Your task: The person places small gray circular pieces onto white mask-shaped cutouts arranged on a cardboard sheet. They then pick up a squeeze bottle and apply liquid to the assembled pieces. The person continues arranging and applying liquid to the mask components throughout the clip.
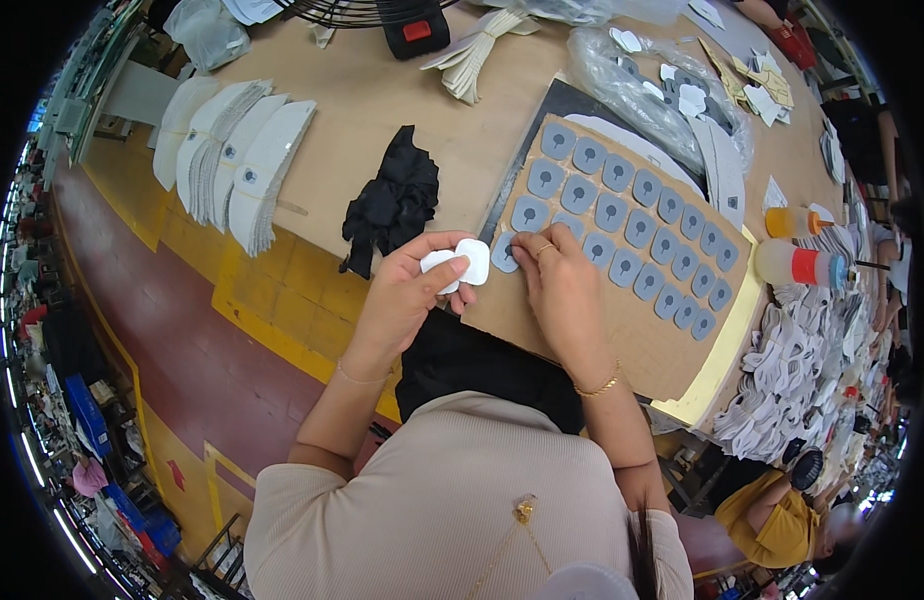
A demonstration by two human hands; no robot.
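My left hand (407,290) holds a few white rounded-square patches (472,262) between thumb and fingers, just off the edge of a brown cardboard sheet (602,345). Over that sheet, my right hand (565,292) has its fingertips pinched at the edge of a grey rounded patch (503,253) with a dark mark, at the left end of the nearest row. More grey patches (611,211) of the same shape lie in rows on the sheet. The right fingers partly cover some of them.
Left on the table are fanned stacks of white cut pieces (252,175) and a crumpled black cloth (394,195). A fan (412,30) stands at the far edge. Right are a clear plastic bag (622,75), bottles (797,264) and a heap of white pieces (782,370). Another person (782,520) sits lower right.
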